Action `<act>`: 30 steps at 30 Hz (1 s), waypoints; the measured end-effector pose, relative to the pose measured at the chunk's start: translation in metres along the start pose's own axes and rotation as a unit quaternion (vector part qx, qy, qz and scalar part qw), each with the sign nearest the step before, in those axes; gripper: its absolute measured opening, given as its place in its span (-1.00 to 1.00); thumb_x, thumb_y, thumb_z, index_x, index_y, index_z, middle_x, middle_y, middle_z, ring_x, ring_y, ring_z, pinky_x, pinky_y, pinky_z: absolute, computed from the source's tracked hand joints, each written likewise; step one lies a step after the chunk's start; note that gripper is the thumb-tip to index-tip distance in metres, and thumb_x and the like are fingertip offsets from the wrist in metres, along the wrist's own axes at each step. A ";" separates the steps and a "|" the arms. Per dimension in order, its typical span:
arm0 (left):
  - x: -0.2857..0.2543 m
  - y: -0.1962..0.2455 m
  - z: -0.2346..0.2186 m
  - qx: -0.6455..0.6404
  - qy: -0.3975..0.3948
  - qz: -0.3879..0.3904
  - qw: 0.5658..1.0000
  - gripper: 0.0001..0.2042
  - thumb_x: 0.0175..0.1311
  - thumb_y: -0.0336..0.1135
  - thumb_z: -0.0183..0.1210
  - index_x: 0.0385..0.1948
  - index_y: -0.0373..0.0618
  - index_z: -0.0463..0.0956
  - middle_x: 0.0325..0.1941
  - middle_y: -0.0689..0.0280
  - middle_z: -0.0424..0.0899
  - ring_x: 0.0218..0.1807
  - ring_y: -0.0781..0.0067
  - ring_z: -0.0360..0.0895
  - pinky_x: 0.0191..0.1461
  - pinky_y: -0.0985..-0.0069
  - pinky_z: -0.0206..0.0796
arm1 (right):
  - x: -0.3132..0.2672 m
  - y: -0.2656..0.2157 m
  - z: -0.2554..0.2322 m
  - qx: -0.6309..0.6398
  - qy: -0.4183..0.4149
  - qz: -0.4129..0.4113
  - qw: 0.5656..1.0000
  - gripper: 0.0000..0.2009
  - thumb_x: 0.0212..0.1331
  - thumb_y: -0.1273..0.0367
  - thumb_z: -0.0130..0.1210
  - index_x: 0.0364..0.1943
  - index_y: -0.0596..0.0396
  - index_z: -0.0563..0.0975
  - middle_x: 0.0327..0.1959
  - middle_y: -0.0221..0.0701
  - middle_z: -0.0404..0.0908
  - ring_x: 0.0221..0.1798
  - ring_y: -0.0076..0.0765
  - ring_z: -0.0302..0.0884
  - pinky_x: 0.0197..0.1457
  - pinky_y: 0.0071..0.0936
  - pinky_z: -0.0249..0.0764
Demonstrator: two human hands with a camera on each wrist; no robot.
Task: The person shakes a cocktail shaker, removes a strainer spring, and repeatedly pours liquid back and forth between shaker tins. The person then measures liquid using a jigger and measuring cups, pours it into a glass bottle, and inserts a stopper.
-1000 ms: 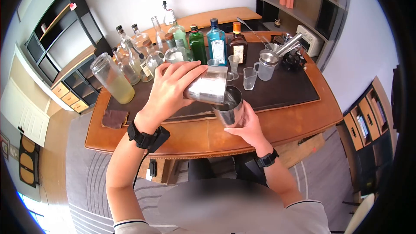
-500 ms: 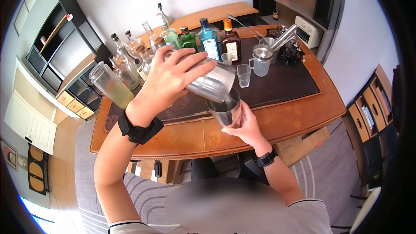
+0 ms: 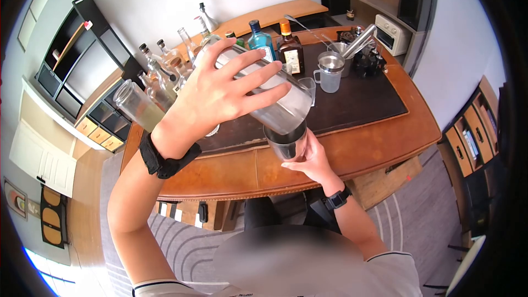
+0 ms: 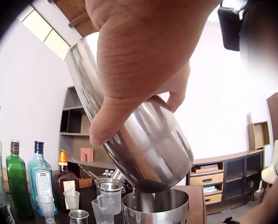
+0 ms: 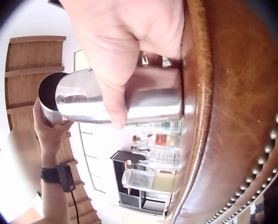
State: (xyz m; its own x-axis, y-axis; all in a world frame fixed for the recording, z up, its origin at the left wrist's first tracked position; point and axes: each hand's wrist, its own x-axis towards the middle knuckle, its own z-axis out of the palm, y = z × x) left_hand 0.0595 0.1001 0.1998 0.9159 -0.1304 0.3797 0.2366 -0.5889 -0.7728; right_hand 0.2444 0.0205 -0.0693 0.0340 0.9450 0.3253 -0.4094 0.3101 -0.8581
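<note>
My left hand (image 3: 223, 91) grips a steel shaker tin (image 3: 283, 113) from above, fingers spread round its side. The tin tips steeply down to the right, its mouth low over the rim of a second steel shaker tin (image 3: 287, 151). In the left wrist view the tilted tin (image 4: 153, 149) overlaps the opening of the receiving tin (image 4: 155, 214). My right hand (image 3: 316, 159) holds that second tin near the table's front edge, thumb along its side. The right wrist view shows this tin (image 5: 153, 93) close to the leather table edge. The contents of both tins are hidden.
Several bottles stand behind the hands, among them a blue bottle (image 3: 259, 38) and a brown one (image 3: 290, 49). A glass jar (image 3: 136, 104) of yellowish liquid is at left. A strainer-topped plastic jug (image 3: 330, 74) stands at back right, near a white box-shaped appliance (image 3: 391, 38).
My left hand has risen and tipped its tin progressively steeper over the other one. The right hand and its tin stay nearly in place. The head view has shifted slightly.
</note>
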 end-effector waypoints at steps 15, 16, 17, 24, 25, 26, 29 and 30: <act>-0.022 0.010 0.022 -0.036 -0.040 -0.031 0.998 -0.42 0.04 -0.38 0.21 0.18 0.42 0.49 0.25 0.56 0.55 0.23 0.43 0.49 0.35 0.14 0.28 | 0.013 -0.012 -0.010 -0.072 -0.019 0.036 0.997 0.10 -0.17 0.57 0.54 0.52 0.18 0.06 0.43 -0.28 0.30 0.46 -0.33 0.27 0.51 -0.31 0.25; -0.023 0.008 0.022 -0.038 -0.036 -0.029 0.998 -0.42 0.04 -0.38 0.21 0.18 0.42 0.49 0.25 0.56 0.55 0.23 0.43 0.49 0.35 0.14 0.28 | 0.014 -0.012 -0.011 -0.058 -0.017 0.044 0.997 0.10 -0.18 0.56 0.54 0.52 0.17 0.05 0.43 -0.29 0.30 0.45 -0.34 0.28 0.50 -0.32 0.26; -0.024 0.005 0.021 -0.025 -0.038 -0.025 0.999 -0.42 0.04 -0.39 0.21 0.18 0.42 0.49 0.25 0.55 0.55 0.23 0.43 0.49 0.36 0.14 0.27 | 0.014 -0.011 -0.012 -0.059 -0.013 0.042 0.997 0.10 -0.18 0.56 0.54 0.52 0.17 0.05 0.43 -0.29 0.30 0.45 -0.34 0.28 0.50 -0.32 0.26; -0.018 -0.008 0.014 -0.021 -0.031 -0.030 0.999 -0.39 -0.03 -0.44 0.23 0.19 0.30 0.50 0.27 0.50 0.55 0.28 0.36 0.47 0.39 0.11 0.23 | 0.013 -0.009 -0.015 -0.105 -0.019 0.034 0.994 0.10 -0.18 0.56 0.54 0.53 0.13 0.08 0.41 -0.33 0.34 0.43 -0.36 0.31 0.46 -0.33 0.31; -0.017 -0.008 0.015 -0.057 -0.031 -0.049 0.997 -0.33 -0.11 -0.46 0.29 0.21 0.27 0.49 0.28 0.48 0.54 0.29 0.33 0.46 0.38 0.10 0.23 | 0.012 -0.009 -0.015 -0.103 -0.023 0.037 0.994 0.10 -0.18 0.56 0.54 0.53 0.12 0.08 0.41 -0.33 0.34 0.42 -0.36 0.32 0.45 -0.33 0.31; -0.016 -0.007 0.016 -0.093 -0.031 -0.069 0.993 -0.26 -0.20 -0.47 0.34 0.22 0.23 0.48 0.29 0.46 0.54 0.29 0.31 0.46 0.37 0.09 0.23 | 0.012 -0.010 -0.014 -0.103 -0.020 0.037 0.994 0.10 -0.18 0.56 0.54 0.53 0.12 0.08 0.41 -0.33 0.34 0.42 -0.36 0.32 0.45 -0.33 0.31; -0.019 0.000 0.021 -0.146 -0.041 -0.069 0.986 -0.15 -0.39 -0.48 0.43 0.23 0.18 0.48 0.30 0.43 0.55 0.30 0.26 0.46 0.35 0.08 0.23 | 0.011 -0.012 -0.012 -0.086 -0.014 0.053 0.995 0.10 -0.19 0.56 0.54 0.53 0.10 0.08 0.41 -0.33 0.34 0.42 -0.36 0.33 0.46 -0.33 0.30; -0.021 0.001 0.023 -0.160 -0.048 -0.067 0.984 -0.14 -0.41 -0.48 0.44 0.22 0.18 0.49 0.30 0.42 0.55 0.30 0.26 0.45 0.35 0.08 0.23 | 0.011 -0.014 -0.011 -0.092 -0.016 0.046 0.995 0.10 -0.19 0.57 0.54 0.53 0.09 0.08 0.41 -0.33 0.34 0.42 -0.35 0.34 0.46 -0.33 0.30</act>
State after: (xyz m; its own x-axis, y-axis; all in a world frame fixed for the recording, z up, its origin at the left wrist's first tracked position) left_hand 0.0479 0.1204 0.1789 0.9133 0.0317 0.4061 0.2566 -0.8191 -0.5131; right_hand 0.2608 0.0280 -0.0582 -0.0257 0.9674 0.2519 -0.2365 0.2389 -0.9418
